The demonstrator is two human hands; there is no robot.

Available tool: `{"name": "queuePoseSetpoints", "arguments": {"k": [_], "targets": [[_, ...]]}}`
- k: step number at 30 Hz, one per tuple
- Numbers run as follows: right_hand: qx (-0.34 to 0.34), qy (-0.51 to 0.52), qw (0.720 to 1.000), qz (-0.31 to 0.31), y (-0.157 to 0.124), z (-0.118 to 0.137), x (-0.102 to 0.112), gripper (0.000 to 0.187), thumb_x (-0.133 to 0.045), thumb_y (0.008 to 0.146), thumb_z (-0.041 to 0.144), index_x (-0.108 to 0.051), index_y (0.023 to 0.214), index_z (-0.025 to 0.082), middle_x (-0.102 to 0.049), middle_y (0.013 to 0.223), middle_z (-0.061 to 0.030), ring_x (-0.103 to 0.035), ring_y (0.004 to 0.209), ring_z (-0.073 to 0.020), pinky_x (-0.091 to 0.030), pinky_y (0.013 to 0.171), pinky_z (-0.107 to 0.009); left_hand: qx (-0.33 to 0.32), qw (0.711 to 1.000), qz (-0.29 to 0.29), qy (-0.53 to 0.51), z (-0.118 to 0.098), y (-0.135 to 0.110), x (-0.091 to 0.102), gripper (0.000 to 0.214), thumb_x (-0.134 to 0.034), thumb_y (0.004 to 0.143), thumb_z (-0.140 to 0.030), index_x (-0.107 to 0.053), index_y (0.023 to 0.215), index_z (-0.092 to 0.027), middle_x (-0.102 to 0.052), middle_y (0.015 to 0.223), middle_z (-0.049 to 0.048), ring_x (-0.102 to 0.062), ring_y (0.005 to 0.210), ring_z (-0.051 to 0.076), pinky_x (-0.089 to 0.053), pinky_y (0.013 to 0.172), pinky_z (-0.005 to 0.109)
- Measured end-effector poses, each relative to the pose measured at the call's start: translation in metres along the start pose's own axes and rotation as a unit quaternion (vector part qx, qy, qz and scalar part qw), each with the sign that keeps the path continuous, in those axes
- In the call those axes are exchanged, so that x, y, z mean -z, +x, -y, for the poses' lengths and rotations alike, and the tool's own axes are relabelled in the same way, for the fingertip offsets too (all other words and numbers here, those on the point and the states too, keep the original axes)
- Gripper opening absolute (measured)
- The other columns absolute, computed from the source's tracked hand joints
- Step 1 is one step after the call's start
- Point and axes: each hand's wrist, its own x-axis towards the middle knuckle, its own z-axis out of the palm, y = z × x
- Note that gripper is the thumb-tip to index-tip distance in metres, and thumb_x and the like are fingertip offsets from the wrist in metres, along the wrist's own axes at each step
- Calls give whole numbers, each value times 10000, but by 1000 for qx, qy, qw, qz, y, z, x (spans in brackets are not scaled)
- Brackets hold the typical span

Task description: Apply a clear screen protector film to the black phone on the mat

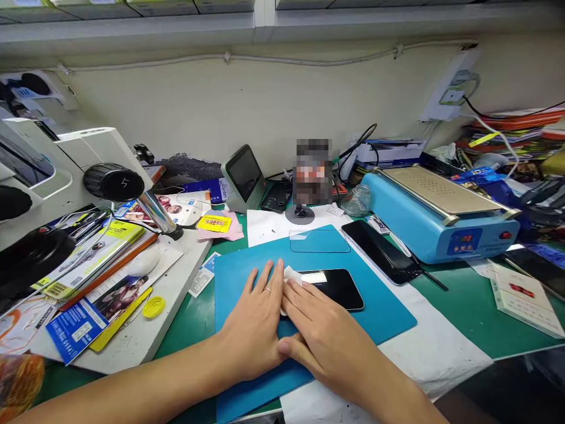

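Observation:
A smartphone [339, 288] with a black glossy screen lies on a blue mat [375, 324]. My left hand [253, 327] rests at the phone's left end, with its fingers stretched out flat and a ring on one of them. Over the same end, my right hand [329, 333] presses a white wipe [291, 274] down with its fingertips. The wipe shows only in part between the hands, which touch each other and hide the phone's left end. Behind the phone on the mat lies a thin, clear, black-edged screen glass [320, 241].
To the right, a dark phone [379, 250] lies by a blue heated machine [436, 218]. A white microscope [106, 159] leans in from the left above packets and a yellow cap [153, 307]. A small display [245, 176] and a glass jar [356, 201] stand behind.

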Motion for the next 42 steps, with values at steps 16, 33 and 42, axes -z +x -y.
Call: {"name": "queuePoseSetpoints", "arguments": {"k": [16, 33, 42], "targets": [[-86, -161, 981, -72, -80, -50, 1, 622, -417, 1032, 442, -337, 1561, 124, -460, 1535, -106, -502, 1379, -299, -524, 1044, -522, 24, 999, 11, -34, -1, -2, 3, 1044, -445, 936, -737, -51, 1618, -53, -61, 1671, 152, -25, 1542, 373, -158, 1237, 602], [-130, 40, 988, 77, 21, 3, 9, 753, -408, 996, 582, -349, 1549, 74, -331, 1597, -146, -320, 1487, -321, -309, 1212, -540, 6, 999, 7, -35, 0, -1, 3, 943, -576, 883, -461, -123, 1620, -88, -71, 1672, 137, -38, 1543, 354, -139, 1253, 569], [-11, -86, 996, 4, -29, 2, 0, 602, -441, 1024, 480, -469, 1486, 95, -482, 1508, -104, -516, 1370, -284, -483, 1105, -470, 8, 999, -19, -27, 0, -1, -1, 949, -480, 949, -620, -139, 1601, -19, -152, 1659, 185, -80, 1544, 359, -171, 1247, 557]]}}
